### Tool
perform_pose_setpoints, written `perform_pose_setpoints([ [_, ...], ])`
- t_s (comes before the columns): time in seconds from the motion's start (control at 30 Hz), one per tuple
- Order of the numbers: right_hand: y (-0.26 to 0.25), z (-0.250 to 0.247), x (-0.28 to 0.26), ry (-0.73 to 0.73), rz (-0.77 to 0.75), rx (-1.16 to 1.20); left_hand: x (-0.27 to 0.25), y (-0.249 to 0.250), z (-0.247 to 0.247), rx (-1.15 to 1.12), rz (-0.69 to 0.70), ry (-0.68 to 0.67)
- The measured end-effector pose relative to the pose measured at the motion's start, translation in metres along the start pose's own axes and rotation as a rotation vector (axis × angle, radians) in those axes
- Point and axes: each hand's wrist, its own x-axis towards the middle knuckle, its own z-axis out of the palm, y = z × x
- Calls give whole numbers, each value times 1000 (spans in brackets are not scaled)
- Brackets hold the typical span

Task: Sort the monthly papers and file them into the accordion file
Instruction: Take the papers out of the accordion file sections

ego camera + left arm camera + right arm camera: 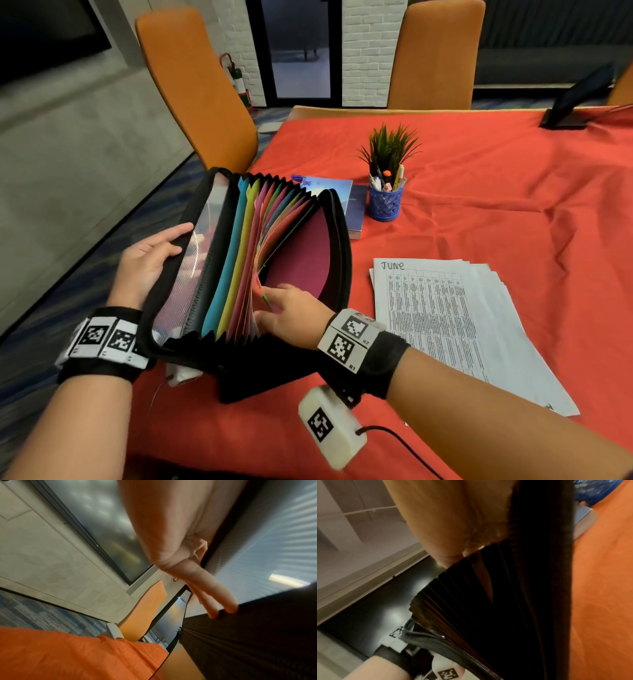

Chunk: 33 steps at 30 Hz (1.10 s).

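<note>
A black accordion file [239, 246] stands fanned open on the red tablecloth at the table's left edge, showing several coloured dividers. My left hand [150, 260] grips its clear left flap, thumb on the inner face and fingers [214, 592] straight along the black outer cover [257, 635]. My right hand [291, 315] reaches into the near end, thumb and forefinger pressing the divider edges leftward beside a wide maroon pocket. In the right wrist view the palm [453, 520] lies against the black pleats [505, 608]. A fanned stack of papers [445, 318] headed "JUNE" lies to the right.
A blue pen cup [384, 202], a small potted plant [390, 150] and a blue book [342, 202] sit behind the file. Two orange chairs [195, 89] [435, 58] stand at the table's far sides. A dark tablet stand [579, 99] is at the far right.
</note>
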Motion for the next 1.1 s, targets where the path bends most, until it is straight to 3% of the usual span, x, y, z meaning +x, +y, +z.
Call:
perform_pose_setpoints([
  [0.2,-15,2,-13,242,-31,-152,-3,4,-3,29,-9,-1],
  [0.3,-18,0,-14,264,-14,-183,-7,9,-1,54,-5,22],
  [0.57,3,-30,-22,339,111,-557,-12,18,5,73,-1,33],
  [0.67,19,-43,-30,369,84,-486,-13,29,8,66,7,16],
  [0.77,49,-62,-45,504,82,-298,-15,50,12,61,53,10],
  [0.83,84,-78,-60,566,184,-241,-15,64,11,160,122,-9],
  [1.03,216,-103,-116,478,664,-230,-18,80,33,376,189,-31],
  [1.1,251,-101,-130,500,805,-228,-22,72,47,541,217,-46],
])
